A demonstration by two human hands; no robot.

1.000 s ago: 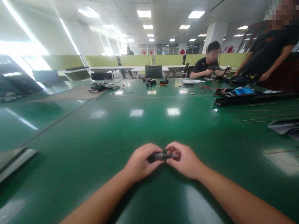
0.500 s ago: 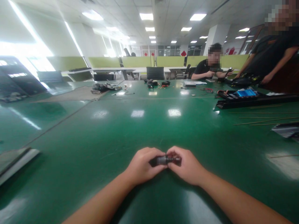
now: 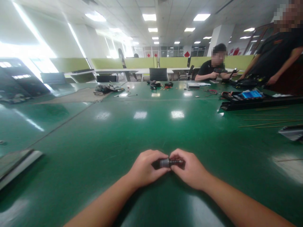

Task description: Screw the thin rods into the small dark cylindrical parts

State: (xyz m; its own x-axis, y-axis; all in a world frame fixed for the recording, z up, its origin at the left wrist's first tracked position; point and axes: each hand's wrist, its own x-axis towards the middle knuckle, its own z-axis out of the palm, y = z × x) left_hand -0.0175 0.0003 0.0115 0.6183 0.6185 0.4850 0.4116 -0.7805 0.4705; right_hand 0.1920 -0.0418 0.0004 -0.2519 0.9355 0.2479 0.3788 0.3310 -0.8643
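A small grey metal cylinder with a thin stepped shaft (image 3: 165, 163) lies sideways between my hands, low over the green table (image 3: 132, 135). My left hand (image 3: 148, 164) curls round its thicker left end, thumb below and fingers above; the far left end is hidden in the palm. On the shaft side, my right hand (image 3: 187, 167) is closed, its thumb and fingertips pinching near where the cylinder meets the shaft. The shaft's tip points into the right palm. The fingertips of both hands nearly touch.
A flat panel (image 3: 21, 165) lies at the left. On the right are thin rods (image 3: 270, 124) and a long black tray (image 3: 236, 105) with a blue item (image 3: 252, 94). Small parts (image 3: 153, 84) sit at the far edge. One person (image 3: 207, 70) sits opposite; another (image 3: 272, 56) stands at right.
The whole view has shifted slightly. My hands keep nearly the same grip on the cylinder, with a little more of its grey side showing.
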